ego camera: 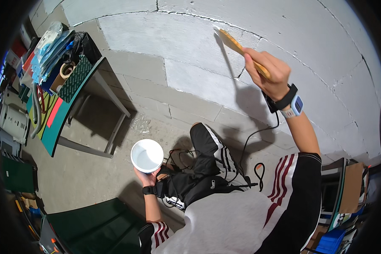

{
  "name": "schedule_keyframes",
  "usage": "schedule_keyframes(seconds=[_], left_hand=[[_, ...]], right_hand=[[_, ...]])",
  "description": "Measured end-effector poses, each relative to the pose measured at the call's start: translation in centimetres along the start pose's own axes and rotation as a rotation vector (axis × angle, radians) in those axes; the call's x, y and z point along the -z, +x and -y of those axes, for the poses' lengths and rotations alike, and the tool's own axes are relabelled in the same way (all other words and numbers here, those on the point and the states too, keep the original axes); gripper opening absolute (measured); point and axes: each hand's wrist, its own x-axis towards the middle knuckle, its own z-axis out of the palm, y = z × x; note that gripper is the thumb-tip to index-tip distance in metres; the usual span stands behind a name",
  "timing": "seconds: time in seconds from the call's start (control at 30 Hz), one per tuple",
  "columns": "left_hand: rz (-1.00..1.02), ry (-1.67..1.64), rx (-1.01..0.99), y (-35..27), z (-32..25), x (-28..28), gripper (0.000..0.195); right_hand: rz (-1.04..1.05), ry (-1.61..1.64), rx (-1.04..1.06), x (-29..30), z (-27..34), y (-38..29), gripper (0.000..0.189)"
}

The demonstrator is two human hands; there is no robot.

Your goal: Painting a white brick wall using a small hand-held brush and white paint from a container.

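My right hand (268,71) is closed around the wooden handle of a brush (233,43), whose tip touches the block wall (190,38). The bristles are mostly out of sight beyond the wood. White coating covers the upper blocks, while several lower blocks are bare grey. Low in front of me, my left hand (147,176) supports a white plastic tub (147,156) from beneath and the side. The tub's mouth faces up, and its inside looks white; how full it is I cannot tell. Both wrists carry black straps with small devices.
At the left stands a green-topped table (52,133) bearing a box, tape rolls and plastic bags. A dark green panel (98,225) lies at the lower left. Black cables (250,136) run from my right wrist past my knees. Another table with cardboard (352,187) stands at the right.
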Motion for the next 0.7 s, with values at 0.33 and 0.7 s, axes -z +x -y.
schedule_keyframes(seconds=[0.33, 0.7], left_hand=[[0.063, -0.127, -0.06, 0.9, 0.9, 3.2, 0.08], [0.005, -0.069, -0.057, 0.0, 0.7, 0.9, 0.079]], right_hand=[[0.03, -0.18, -0.156, 3.5, 1.4, -1.5, 0.005], [0.004, 0.115, 0.062, -5.0, 0.2, 1.8, 0.014]])
